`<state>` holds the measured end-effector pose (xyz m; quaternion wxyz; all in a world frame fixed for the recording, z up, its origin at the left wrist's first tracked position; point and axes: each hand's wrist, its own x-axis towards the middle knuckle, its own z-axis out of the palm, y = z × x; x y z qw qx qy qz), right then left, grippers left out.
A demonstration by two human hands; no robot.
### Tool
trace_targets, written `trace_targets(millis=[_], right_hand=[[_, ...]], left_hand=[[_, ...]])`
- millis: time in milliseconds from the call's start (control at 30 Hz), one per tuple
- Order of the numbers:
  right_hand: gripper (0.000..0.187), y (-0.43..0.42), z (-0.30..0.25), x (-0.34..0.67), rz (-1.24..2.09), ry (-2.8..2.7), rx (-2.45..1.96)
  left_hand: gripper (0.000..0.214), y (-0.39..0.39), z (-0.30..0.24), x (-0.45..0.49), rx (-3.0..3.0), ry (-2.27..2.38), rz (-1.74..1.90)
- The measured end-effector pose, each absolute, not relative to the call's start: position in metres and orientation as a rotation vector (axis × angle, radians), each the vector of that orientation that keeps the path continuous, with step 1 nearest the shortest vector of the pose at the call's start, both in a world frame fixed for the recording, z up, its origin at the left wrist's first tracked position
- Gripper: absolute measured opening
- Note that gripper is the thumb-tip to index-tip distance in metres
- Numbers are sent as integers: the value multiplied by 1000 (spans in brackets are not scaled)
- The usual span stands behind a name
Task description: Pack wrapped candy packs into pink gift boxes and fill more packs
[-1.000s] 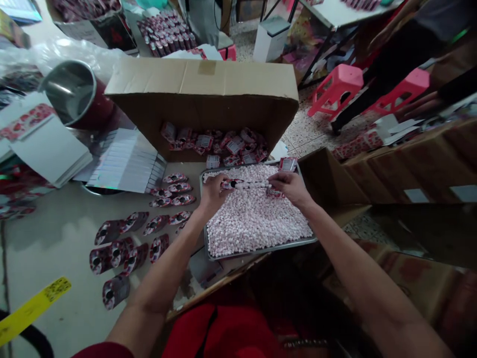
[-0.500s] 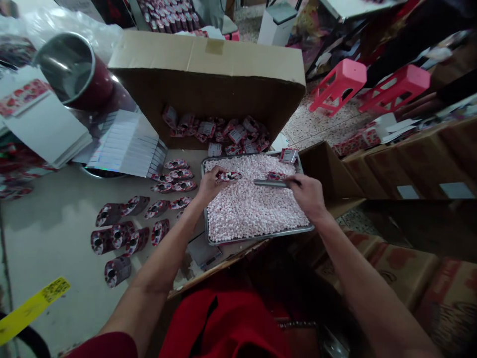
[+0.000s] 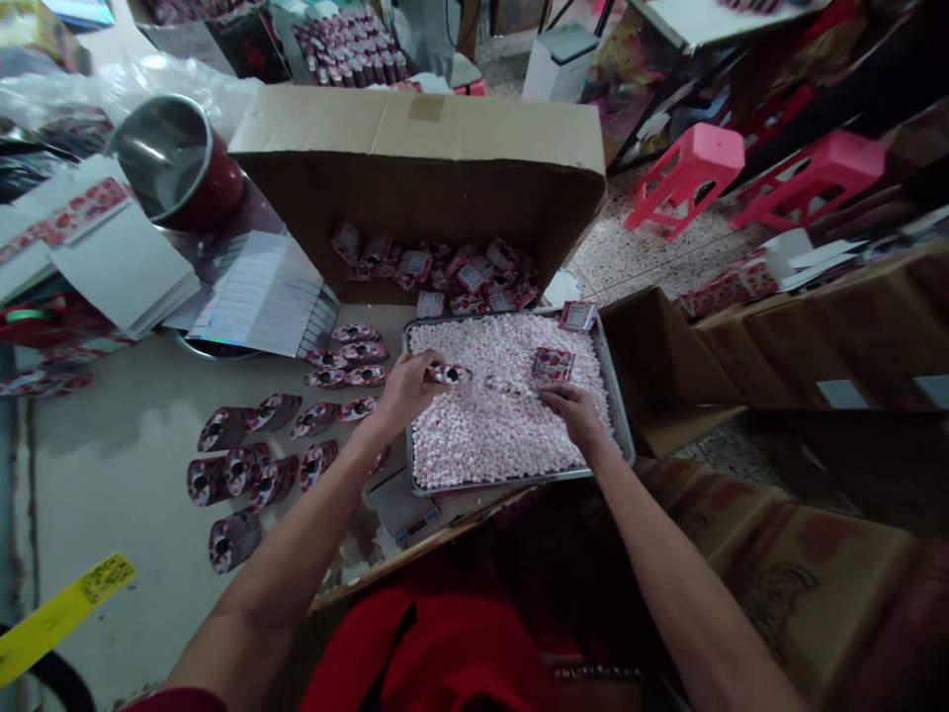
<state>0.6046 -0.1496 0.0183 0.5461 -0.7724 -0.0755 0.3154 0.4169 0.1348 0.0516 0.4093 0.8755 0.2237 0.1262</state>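
Note:
My left hand (image 3: 410, 392) grips a small red-and-white printed packet (image 3: 450, 375) by its end, its dark round opening facing up. Under both hands is a metal tray (image 3: 630, 450) full of small pale pink-white candies (image 3: 481, 445). My right hand (image 3: 576, 410) is closed on the end of a narrow metal scoop (image 3: 519, 388), which lies low over the candies and is hard to make out against them. A printed packet (image 3: 554, 364) rests on the candies just beyond my right fingers. One more packet (image 3: 578, 315) lies at the tray's far right corner.
Several opened packets (image 3: 226, 465) stand on the table left of the tray. Behind it, a tipped cardboard box (image 3: 415, 129) holds a pile of packets (image 3: 474, 272). A small scale (image 3: 404, 509) sits at the near edge. Cartons (image 3: 808, 366) line the right; pink stools (image 3: 689, 173) stand beyond.
My right hand has moved left and nearer, bringing the scoop down among the candies. My left hand has drawn the packet slightly nearer and left. The packet lying on the candies is more exposed.

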Motion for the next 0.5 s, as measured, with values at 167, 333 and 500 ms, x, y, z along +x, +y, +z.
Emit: trace_targets(millis=[167, 333, 500], right_hand=[[41, -147, 68, 617, 874, -164, -1680], [24, -123, 104, 629, 803, -446, -1861], [18, -96, 146, 625, 493, -956, -2343]], left_hand=[[29, 123, 70, 429, 2191, 524, 267], [29, 109, 65, 435, 2090, 507, 255], [29, 93, 61, 441, 2092, 544, 248]])
